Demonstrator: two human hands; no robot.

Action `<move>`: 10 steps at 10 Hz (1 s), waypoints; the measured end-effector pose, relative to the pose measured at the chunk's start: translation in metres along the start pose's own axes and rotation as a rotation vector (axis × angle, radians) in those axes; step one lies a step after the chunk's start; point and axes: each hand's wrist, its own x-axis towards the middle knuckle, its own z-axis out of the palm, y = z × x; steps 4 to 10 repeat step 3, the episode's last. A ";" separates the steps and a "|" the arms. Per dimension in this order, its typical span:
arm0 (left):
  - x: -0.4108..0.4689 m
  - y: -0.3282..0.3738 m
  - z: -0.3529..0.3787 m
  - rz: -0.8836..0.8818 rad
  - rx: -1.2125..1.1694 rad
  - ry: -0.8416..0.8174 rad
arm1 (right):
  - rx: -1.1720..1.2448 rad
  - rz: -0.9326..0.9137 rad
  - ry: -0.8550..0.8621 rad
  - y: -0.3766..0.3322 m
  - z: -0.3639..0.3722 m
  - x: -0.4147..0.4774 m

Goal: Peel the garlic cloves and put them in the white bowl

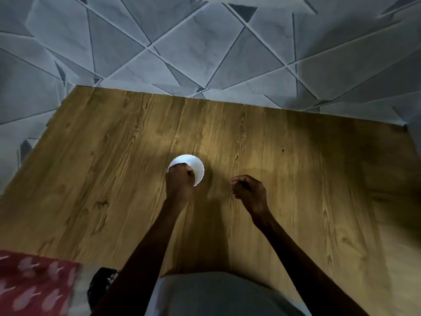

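Observation:
A small white bowl point(195, 168) with a scalloped rim sits near the middle of the wooden table point(114, 156). My left hand point(179, 181) is over the bowl's near left part, fingers curled, and hides much of the bowl; whether it grips the rim or holds something is not visible. My right hand point(249, 190) hovers to the right of the bowl, apart from it, with fingers curled in. No garlic clove is plainly visible in either hand or in the overexposed bowl.
The table's far edge meets a grey wall point(205, 42) with a geometric line pattern. A red patterned cloth point(34, 283) lies at the bottom left, with a dark object point(100, 286) beside it. My grey shirt point(216, 297) fills the bottom centre.

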 end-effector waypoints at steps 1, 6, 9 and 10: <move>0.007 -0.013 0.006 -0.015 0.040 -0.046 | -0.044 0.009 -0.033 0.001 0.006 0.002; 0.007 -0.014 0.008 -0.059 -0.099 -0.016 | -0.050 0.031 -0.045 -0.006 0.012 -0.001; 0.007 -0.014 0.008 -0.059 -0.099 -0.016 | -0.050 0.031 -0.045 -0.006 0.012 -0.001; 0.007 -0.014 0.008 -0.059 -0.099 -0.016 | -0.050 0.031 -0.045 -0.006 0.012 -0.001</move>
